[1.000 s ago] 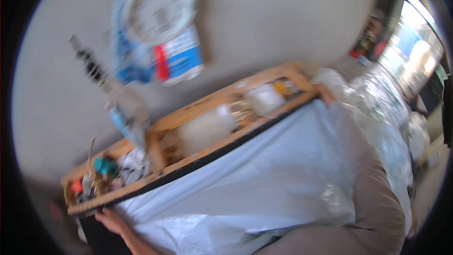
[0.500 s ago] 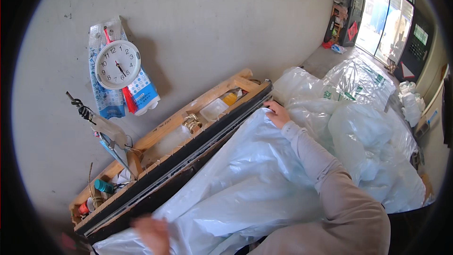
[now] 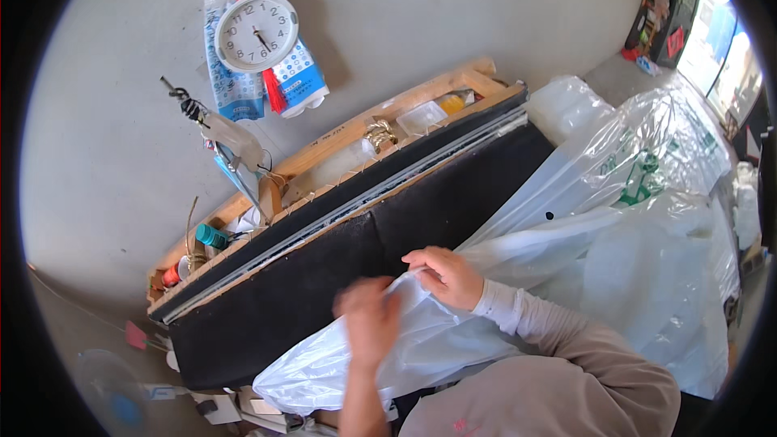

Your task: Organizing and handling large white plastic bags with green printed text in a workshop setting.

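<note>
Right hand (image 3: 450,278) pinching plastic sheet (image 3: 550,263), left hand (image 3: 372,320) blurred, grip unclear, black panel (image 3: 303,299) now more exposed

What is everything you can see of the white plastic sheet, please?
The plastic sheet looks thin, glossy and translucent. It lies creased in front of the black surface, gathered where the right hand pinches its edge. The left hand, blurred, is close; contact is unclear. Its rightward end is unclear.
</note>
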Motion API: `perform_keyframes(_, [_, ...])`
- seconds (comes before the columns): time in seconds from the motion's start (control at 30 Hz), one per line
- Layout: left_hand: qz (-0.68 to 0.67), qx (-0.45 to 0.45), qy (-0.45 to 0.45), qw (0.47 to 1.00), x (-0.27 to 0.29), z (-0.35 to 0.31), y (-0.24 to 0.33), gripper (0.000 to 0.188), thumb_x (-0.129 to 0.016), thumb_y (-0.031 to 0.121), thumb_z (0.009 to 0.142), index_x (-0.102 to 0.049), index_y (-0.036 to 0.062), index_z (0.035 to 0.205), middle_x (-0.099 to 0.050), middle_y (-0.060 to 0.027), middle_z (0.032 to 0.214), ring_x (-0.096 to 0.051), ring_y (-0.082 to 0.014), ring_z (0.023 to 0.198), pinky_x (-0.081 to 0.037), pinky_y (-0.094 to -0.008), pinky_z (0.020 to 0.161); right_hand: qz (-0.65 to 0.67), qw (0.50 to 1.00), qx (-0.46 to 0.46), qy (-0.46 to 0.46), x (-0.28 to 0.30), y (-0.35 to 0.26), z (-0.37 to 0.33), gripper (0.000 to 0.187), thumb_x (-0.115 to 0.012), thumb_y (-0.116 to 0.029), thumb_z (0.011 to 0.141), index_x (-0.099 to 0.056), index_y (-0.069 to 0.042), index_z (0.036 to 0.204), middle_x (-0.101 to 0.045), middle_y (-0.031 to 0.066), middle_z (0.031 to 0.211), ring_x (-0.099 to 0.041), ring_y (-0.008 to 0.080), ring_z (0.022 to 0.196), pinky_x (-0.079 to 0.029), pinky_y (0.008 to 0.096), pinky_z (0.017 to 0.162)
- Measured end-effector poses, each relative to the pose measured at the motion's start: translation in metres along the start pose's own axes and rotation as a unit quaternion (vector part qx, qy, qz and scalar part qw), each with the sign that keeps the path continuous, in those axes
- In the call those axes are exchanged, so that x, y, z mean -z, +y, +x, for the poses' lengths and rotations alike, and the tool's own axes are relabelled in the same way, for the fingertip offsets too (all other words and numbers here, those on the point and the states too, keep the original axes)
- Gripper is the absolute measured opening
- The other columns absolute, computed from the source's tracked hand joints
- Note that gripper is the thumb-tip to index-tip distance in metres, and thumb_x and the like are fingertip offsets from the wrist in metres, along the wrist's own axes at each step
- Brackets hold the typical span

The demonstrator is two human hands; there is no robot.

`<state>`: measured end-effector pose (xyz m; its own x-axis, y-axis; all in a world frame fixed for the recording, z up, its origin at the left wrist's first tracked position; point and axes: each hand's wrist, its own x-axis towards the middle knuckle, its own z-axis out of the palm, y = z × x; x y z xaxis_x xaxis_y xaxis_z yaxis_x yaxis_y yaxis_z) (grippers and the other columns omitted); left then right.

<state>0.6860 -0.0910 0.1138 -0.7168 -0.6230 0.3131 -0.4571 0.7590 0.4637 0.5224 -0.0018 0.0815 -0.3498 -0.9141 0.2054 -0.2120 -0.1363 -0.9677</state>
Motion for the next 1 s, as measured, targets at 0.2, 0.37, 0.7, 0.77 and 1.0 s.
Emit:
perform_keyframes(0.2, [0.095, 0.181, 0.211, 0.956, 0.05, -0.044, -0.123, 0.01, -0.052, 0.012, 0.083, -0.06, 0.0067, 0.083, -0.059, -0.0118, 0.079, -0.058, -0.0293, 0.07, -0.047, -0.0347, 0.059, -0.601, 0.795, 0.052, 0.064, 0.088, 0.005, -0.023, 0.046, -0.062, -0.005, 0.06, -0.054, -0.008, 0.106, -0.046, 0.0098, 0.119, -0.045, 0.028, 0.106, -0.034, 0.0463, 0.085])
perform_keyframes(0.37, [0.232, 0.359, 0.267, 0.863, 0.118, -0.113, -0.251, 0.015, -0.049, 0.016, 0.084, -0.057, 0.003, 0.088, -0.059, -0.0164, 0.085, -0.056, -0.0352, 0.078, -0.044, -0.0401, 0.067, -0.564, 0.818, 0.111, 0.038, 0.025, -0.011, -0.03, 0.037, -0.058, -0.006, 0.063, -0.057, -0.009, 0.1, -0.049, 0.0091, 0.115, -0.046, 0.0253, 0.108, -0.03, 0.0507, 0.091])
perform_keyframes(0.7, [0.25, 0.358, 0.24, 0.867, 0.124, -0.126, -0.262, 0.021, -0.045, 0.018, 0.088, -0.055, 0.0004, 0.095, -0.058, -0.0179, 0.09, -0.055, -0.0359, 0.082, -0.043, -0.0389, 0.069, -0.576, 0.562, 0.259, 0.534, 0.259, -0.116, -0.049, 0.014, -0.053, -0.004, 0.075, -0.058, -0.006, 0.088, -0.056, 0.012, 0.105, -0.051, 0.0263, 0.104, -0.036, 0.04, 0.092])
perform_keyframes(0.77, [0.259, 0.402, 0.223, 0.849, 0.125, -0.124, -0.269, 0.022, -0.043, 0.017, 0.088, -0.055, 0.001, 0.098, -0.058, -0.0184, 0.092, -0.056, -0.035, 0.082, -0.044, -0.0381, 0.07, -0.622, 0.525, 0.402, 0.42, 0.281, -0.161, -0.01, 0.02, -0.055, -0.011, 0.073, -0.056, -0.002, 0.092, -0.059, 0.0128, 0.09, -0.057, 0.0278, 0.087, -0.043, 0.0416, 0.076])
perform_keyframes(1.0, [0.272, 0.411, 0.229, 0.839, 0.121, -0.091, -0.226, 0.025, -0.047, 0.023, 0.087, -0.062, 0.0031, 0.091, -0.064, -0.0147, 0.086, -0.061, -0.031, 0.07, -0.048, -0.0407, 0.06, -0.568, 0.713, 0.19, 0.365, 0.315, -0.093, 0.107, 0.05, -0.057, -0.004, 0.073, -0.039, 0.002, 0.118, -0.044, 0.02, 0.116, -0.038, 0.0347, 0.115, -0.031, 0.0367, 0.099])
